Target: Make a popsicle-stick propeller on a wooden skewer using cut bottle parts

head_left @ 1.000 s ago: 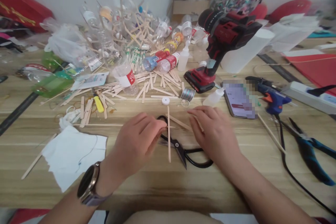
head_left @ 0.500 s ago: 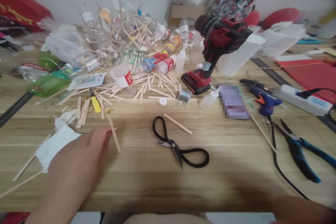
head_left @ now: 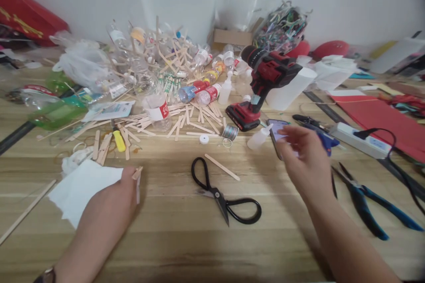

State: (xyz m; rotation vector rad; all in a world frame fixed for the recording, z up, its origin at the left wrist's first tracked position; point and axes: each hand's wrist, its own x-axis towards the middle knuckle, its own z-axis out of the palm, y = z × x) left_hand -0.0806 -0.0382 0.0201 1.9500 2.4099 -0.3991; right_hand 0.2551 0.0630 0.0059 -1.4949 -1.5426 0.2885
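My left hand is closed, pinching a wooden craft stick seen nearly end-on. White tissue lies under and against that hand, and a bit of white shows below the fingertips. At the right, my right hand reaches over a phone, fingers loosely curved with a gap to the thumb and nothing visible in them. It partly hides the phone and a blue glue gun. Between the hands lie black-handled scissors, blades apart, and a single craft stick.
A red cordless drill stands behind a small squeeze bottle. Blue-handled pliers and a power strip lie at the right. Plastic bottles, loose sticks and a yellow-handled tool crowd the back left.
My right hand has come up from the lower right edge to over the phone. The stick in my left hand has turned from lengthwise to nearly end-on. The view has shifted slightly.
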